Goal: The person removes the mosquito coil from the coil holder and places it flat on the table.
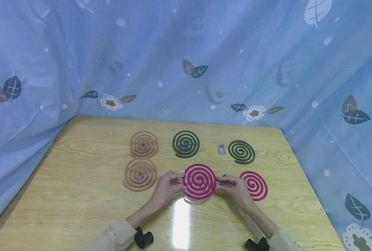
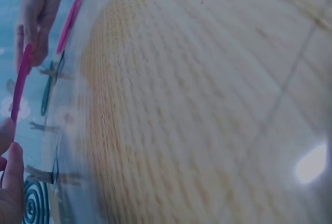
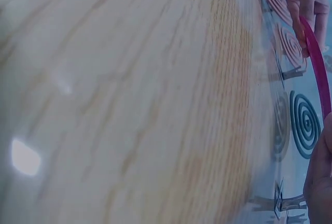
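Note:
A pink mosquito coil [image 1: 199,181] is held up above the table between both hands. My left hand [image 1: 167,188] pinches its left rim, and my right hand [image 1: 237,190] pinches the right rim. Seen edge-on in the left wrist view, the coil [image 2: 21,86] looks like a thin upright strip. Another pink coil [image 1: 257,190] is just right of the right hand, which partly covers it. Behind the right fingers a small metal coil stand [image 1: 223,177] shows in part. More metal shows through the held coil's left side.
Two tan coils [image 1: 144,144] [image 1: 140,175] are at the left, with metal stands visible through them. A dark green coil [image 1: 186,144] is at the back middle, another green coil [image 1: 241,152] farther right. Between these lies a flat metal stand [image 1: 221,149]. A blue curtain [image 1: 161,62] surrounds the table.

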A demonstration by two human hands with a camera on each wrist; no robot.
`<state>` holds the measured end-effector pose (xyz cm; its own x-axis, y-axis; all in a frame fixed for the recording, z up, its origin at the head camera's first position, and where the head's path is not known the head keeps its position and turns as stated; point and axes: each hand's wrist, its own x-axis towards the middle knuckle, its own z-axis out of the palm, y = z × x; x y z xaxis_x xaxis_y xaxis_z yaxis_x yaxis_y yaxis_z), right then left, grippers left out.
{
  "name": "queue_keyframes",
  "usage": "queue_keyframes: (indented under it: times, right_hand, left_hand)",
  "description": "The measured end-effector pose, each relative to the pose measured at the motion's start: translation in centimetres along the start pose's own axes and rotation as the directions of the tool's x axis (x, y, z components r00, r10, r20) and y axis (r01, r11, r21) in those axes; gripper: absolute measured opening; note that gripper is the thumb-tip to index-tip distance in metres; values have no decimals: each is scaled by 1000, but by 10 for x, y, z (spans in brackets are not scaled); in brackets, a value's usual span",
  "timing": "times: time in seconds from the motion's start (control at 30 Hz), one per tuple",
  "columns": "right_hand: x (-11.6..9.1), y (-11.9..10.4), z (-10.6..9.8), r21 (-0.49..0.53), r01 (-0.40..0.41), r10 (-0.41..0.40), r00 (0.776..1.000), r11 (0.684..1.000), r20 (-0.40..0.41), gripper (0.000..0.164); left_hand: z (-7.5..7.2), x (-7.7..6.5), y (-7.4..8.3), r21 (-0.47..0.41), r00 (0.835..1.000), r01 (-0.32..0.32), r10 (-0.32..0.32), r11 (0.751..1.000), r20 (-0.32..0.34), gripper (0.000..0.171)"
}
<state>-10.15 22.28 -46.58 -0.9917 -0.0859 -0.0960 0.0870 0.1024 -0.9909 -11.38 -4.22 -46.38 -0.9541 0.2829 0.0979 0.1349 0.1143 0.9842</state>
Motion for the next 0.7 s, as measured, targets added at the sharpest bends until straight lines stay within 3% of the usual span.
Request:
queue_keyframes:
  times: [0.5,0.7]
  right_hand:
    - [-5,4,-8,-14,19,-20,1000,1000,-22,35]
    - [-7,3,-11,-42,51,-52,998,998,-21,34]
  left_hand:
    - [11,5,-6,40,1000,-9,8,999,15,43]
    - [16,5,0,13,1000,-9,9,1000,14,43]
